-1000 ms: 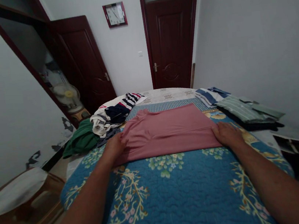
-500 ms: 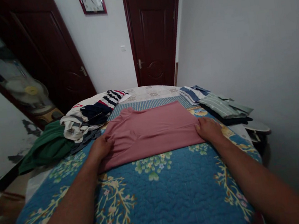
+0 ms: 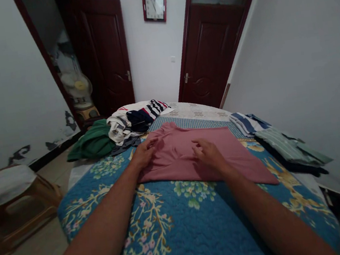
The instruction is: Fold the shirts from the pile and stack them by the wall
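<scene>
A pink shirt point(image 3: 176, 154) lies spread out and folded over on the blue floral quilted cover point(image 3: 203, 228). My left hand point(image 3: 144, 153) is at the shirt's left end, its fingers loosely apart and near or touching the wrinkled cloth. Over the middle of the shirt is my right hand point(image 3: 207, 152), fingers apart and pointing left, with no cloth gripped; whether its fingertips touch the fabric I cannot tell. Small creases run across the cloth between the two hands.
At the left lies a heap of clothes, with a green garment point(image 3: 91, 142) and a striped one point(image 3: 156, 109). Folded clothes point(image 3: 282, 145) are stacked at the right edge. A stool point(image 3: 10, 186) stands on the floor at the left, and a wall rises to the right.
My right hand has let go of the shirt's right end and moved left over its middle. My left hand's fingers have loosened. The view has turned left.
</scene>
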`<action>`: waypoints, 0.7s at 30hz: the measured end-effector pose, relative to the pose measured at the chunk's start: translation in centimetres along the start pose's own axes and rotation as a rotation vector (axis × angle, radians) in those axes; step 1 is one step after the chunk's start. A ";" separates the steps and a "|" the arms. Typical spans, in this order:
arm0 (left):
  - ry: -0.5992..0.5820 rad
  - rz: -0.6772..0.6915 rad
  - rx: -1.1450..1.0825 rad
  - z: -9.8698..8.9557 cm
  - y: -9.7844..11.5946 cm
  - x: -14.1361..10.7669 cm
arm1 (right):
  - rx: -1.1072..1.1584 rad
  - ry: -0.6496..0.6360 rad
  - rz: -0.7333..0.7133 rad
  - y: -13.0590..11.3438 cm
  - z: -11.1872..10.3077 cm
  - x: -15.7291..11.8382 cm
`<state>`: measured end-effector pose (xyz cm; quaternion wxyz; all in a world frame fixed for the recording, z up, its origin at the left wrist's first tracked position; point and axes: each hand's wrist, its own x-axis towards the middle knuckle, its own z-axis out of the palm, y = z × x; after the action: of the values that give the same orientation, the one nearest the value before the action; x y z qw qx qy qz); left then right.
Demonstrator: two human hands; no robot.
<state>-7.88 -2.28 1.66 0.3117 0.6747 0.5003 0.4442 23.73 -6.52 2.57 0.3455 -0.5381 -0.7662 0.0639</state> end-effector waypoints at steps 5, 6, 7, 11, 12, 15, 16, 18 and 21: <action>-0.092 0.014 -0.338 -0.2 -0.8 -0.2 | 0.057 -0.132 0.111 -1.9 5.8 4.9; -0.110 -0.005 -0.411 -0.1 -0.9 -0.3 | 0.053 -0.163 0.115 -1.9 6.8 5.4; -0.120 -0.025 -0.470 -0.1 -1.0 -0.4 | 0.041 -0.188 0.111 -1.9 7.7 5.7; -0.090 -0.167 -0.443 0.0 -1.2 -0.5 | 0.024 -0.224 0.100 -0.7 9.5 6.1; -0.064 -0.200 -0.344 -0.1 -1.3 -0.5 | 0.052 -0.208 0.112 -0.3 9.6 6.1; 0.006 -0.183 0.100 -0.5 -1.5 -0.3 | 0.182 -0.111 0.185 0.8 9.4 5.7; 0.009 -0.147 0.236 -0.6 -1.5 -0.2 | 0.226 -0.084 0.218 1.1 9.2 5.6; 0.010 -0.079 0.401 -0.7 -1.4 -0.1 | 0.295 -0.077 0.265 1.5 9.0 5.4; 0.043 -0.041 0.430 -0.6 -1.1 -0.2 | 0.345 -0.153 0.236 1.5 8.7 5.3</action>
<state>-8.89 -2.13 0.85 0.1590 0.7056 0.6037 0.3352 18.75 1.08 -2.31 0.3633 -0.5505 -0.6996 0.2747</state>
